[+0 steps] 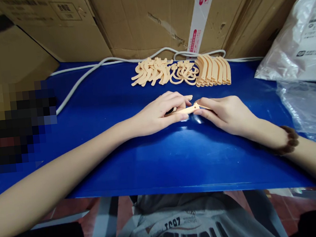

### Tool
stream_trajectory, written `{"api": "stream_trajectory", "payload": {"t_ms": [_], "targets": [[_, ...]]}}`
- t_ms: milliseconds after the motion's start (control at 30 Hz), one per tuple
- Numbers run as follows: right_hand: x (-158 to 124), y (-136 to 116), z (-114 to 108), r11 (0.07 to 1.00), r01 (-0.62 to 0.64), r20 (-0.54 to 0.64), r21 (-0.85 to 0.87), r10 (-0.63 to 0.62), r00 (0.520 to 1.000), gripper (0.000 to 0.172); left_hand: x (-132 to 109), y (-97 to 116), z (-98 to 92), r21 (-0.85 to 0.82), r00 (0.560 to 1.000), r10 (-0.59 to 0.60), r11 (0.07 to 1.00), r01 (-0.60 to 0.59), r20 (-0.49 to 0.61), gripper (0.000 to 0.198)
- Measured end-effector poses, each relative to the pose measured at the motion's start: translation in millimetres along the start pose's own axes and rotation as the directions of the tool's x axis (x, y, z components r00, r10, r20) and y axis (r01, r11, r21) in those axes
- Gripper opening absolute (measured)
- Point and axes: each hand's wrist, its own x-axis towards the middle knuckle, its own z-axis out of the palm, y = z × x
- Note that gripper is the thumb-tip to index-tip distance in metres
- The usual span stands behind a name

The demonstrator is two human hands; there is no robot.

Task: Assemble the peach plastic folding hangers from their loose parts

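My left hand (160, 112) is closed around a flat beige plastic strip (187, 110) with a small hole near its right end. Its thumb presses along the near side. My right hand (227, 113), with a brown bracelet at the wrist, pinches a thin beige plastic piece (205, 107) that meets the strip's holed end. Whether the two are joined I cannot tell. Beyond the hands lie small beige parts: a heap of wavy pieces (153, 70), a cluster of hook-shaped pieces (183, 73) and a row of curved strips (213, 69).
A blue table (162, 159) lies under everything. Cardboard boxes (148, 18) stand along its back edge, with a white cable (86, 67) in front of them. Clear plastic bags (294, 53) sit at the right. A blurred-out patch (13, 128) covers the left side.
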Motion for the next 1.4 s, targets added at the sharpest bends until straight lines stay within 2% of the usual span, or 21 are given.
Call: {"api": "stream_trajectory", "payload": {"t_ms": [100, 233, 633, 800, 1033, 1400], "targets": [[-2.0, -1.6, 0.8, 0.987, 0.014, -0.027, -0.162, -0.019, 0.999, 0.056, -0.8, -0.1, 0.5, -0.002, 1.000, 0.009, 1.000, -0.009, -0.005, 0.026], [-2.1, -4.0, 1.9, 0.959, 0.019, -0.059, -0.284, -0.038, 0.998, 0.060, -1.5, -0.2, 1.1, 0.006, 1.000, 0.000, 1.000, 0.000, -0.009, 0.027], [-2.0, -6.6, -0.2, 0.898, 0.019, -0.080, -0.439, -0.061, 0.995, 0.056, -0.9, -0.6, -0.3, -0.001, 1.000, 0.014, 1.000, -0.014, -0.002, 0.026], [-2.1, -6.8, -0.4, 0.884, 0.060, -0.085, -0.463, -0.111, 0.990, 0.051, -0.8, -1.4, 0.0, -0.001, 1.000, 0.009, 1.000, -0.009, 0.015, 0.028], [-2.7, -6.1, -1.0, 0.915, 0.073, -0.099, -0.396, -0.122, 0.988, 0.049, -1.2, -2.7, 0.4, -0.013, 1.000, 0.007, 1.000, -0.006, 0.030, 0.027], [-4.1, -3.5, 0.1, 0.914, 0.135, -0.184, -0.383, -0.218, 0.958, 0.041, -2.2, -5.5, -0.3, -0.016, 0.997, 0.055, 0.998, -0.054, 0.060, 0.026]]}}
